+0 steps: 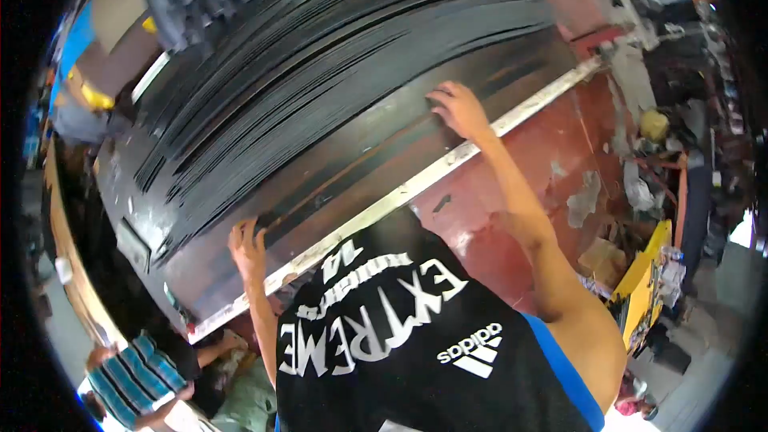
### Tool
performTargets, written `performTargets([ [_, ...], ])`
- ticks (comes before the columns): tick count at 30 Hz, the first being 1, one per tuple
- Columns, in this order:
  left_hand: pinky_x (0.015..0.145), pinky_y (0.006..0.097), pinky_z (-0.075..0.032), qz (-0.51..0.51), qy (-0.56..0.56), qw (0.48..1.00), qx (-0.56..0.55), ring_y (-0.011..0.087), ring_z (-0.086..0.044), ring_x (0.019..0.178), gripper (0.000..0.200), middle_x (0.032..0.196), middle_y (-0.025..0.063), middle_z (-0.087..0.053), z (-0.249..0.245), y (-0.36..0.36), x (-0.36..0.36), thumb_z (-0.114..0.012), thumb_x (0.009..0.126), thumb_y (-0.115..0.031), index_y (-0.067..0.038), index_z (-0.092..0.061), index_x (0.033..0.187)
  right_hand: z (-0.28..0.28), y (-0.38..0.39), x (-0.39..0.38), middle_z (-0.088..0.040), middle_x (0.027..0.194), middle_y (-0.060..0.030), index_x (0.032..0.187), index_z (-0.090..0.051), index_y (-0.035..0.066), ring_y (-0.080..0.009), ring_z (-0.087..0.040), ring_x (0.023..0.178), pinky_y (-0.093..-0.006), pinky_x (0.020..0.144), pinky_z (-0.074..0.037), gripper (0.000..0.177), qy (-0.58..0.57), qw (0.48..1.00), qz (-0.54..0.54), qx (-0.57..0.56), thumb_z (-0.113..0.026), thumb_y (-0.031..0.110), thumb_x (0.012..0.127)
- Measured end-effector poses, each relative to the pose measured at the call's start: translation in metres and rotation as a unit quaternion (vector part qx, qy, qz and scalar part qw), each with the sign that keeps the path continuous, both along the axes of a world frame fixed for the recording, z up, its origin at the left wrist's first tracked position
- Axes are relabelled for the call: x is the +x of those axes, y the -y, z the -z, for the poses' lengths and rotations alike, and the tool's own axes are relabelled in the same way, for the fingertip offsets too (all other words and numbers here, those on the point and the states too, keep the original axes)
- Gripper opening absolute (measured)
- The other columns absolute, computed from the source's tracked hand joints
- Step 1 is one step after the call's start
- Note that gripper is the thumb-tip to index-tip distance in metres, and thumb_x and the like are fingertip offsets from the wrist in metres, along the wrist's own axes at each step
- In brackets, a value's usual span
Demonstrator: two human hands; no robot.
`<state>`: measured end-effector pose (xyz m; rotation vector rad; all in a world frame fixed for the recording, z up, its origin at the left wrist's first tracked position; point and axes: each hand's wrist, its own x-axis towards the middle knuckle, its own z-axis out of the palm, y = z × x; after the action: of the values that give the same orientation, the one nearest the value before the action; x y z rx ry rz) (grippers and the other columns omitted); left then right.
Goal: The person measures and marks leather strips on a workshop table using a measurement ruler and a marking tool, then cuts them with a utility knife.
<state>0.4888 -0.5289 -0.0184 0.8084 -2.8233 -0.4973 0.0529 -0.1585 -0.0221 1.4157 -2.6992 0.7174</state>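
Both my hands on the stack of black sheets

My left hand (248, 246) sits at lower left of centre, fingers stretched out and laid on the near edge of the black sheets (320, 88), just above the pale metal strip (416, 182) that runs diagonally across the frame. My right hand (458, 108) is up and to the right, just above centre, fingers spread and bent with the tips pressing on the lowest sheet beside the same strip; neither hand is closed around anything. The sheets fan out in staggered layers over the whole upper left of the frame. Below the strip is a red-brown panel (552, 152), and a person in a striped shirt (132, 376) crouches at the bottom left.
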Motion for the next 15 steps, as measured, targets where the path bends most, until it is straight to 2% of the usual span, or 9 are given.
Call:
performTargets([
  [2,0.092,0.0433,-0.045,-0.002,-0.031,1.000,-0.001,0.0309,-0.060,0.104,0.034,0.112,0.0107,-0.064,-0.013,-0.008,-0.001,-0.075,0.081,-0.008,-0.007,-0.069,0.114,-0.003,-0.002,0.003,-0.064,0.113,-0.0141,0.113,-0.069,0.010,-0.0368,-0.060,0.105,-0.0448,0.091,-0.049,0.035,0.017,1.000,0.004,-0.014,-0.075,0.013,0.079],
  [5,0.092,0.0442,-0.044,-0.020,-0.028,0.999,-0.025,0.0307,-0.060,0.103,0.034,0.110,0.0101,-0.063,-0.020,0.001,0.029,-0.075,0.080,-0.011,-0.007,-0.069,0.113,0.000,-0.026,0.003,-0.063,0.114,-0.0128,0.111,-0.068,0.010,-0.0366,-0.059,0.108,-0.0447,0.094,-0.049,0.034,-0.001,1.000,-0.015,-0.001,-0.072,0.005,0.077],
  [10,0.094,0.0446,-0.043,-0.077,0.028,0.995,-0.048,0.0302,-0.059,0.105,0.035,0.111,0.0092,-0.063,-0.028,0.024,0.103,-0.076,0.079,-0.014,-0.008,-0.069,0.113,-0.018,-0.052,-0.006,-0.062,0.125,-0.0105,0.123,-0.066,0.011,-0.0362,-0.058,0.112,-0.0441,0.097,-0.047,0.055,-0.002,0.997,-0.015,0.078,-0.076,-0.001,0.070],
  [12,0.094,0.0440,-0.043,-0.081,0.041,0.995,-0.052,0.0294,-0.058,0.106,0.036,0.111,0.0078,-0.064,-0.030,0.030,0.113,-0.076,0.078,-0.014,-0.009,-0.069,0.112,-0.013,-0.056,-0.018,-0.061,0.125,-0.0113,0.123,-0.065,0.010,-0.0371,-0.057,0.112,-0.0448,0.096,-0.046,0.055,-0.005,0.995,-0.036,0.093,-0.075,-0.002,0.071],
  [14,0.094,0.0440,-0.043,-0.071,0.041,0.996,-0.035,0.0288,-0.058,0.108,0.036,0.112,0.0065,-0.063,-0.030,0.035,0.116,-0.077,0.078,-0.016,-0.010,-0.069,0.112,-0.022,-0.053,-0.023,-0.061,0.119,-0.0118,0.121,-0.065,0.009,-0.0361,-0.057,0.110,-0.0443,0.094,-0.046,0.051,0.039,0.991,-0.037,0.119,-0.074,-0.002,0.072],
  [15,0.094,0.0444,-0.043,-0.065,0.038,0.997,-0.035,0.0286,-0.058,0.108,0.037,0.112,0.0057,-0.063,-0.029,0.036,0.116,-0.077,0.077,-0.018,-0.011,-0.069,0.112,-0.024,-0.050,-0.026,-0.061,0.116,-0.0115,0.119,-0.065,0.008,-0.0355,-0.057,0.110,-0.0440,0.093,-0.046,0.047,0.017,0.991,-0.048,0.123,-0.074,0.000,0.074],
])
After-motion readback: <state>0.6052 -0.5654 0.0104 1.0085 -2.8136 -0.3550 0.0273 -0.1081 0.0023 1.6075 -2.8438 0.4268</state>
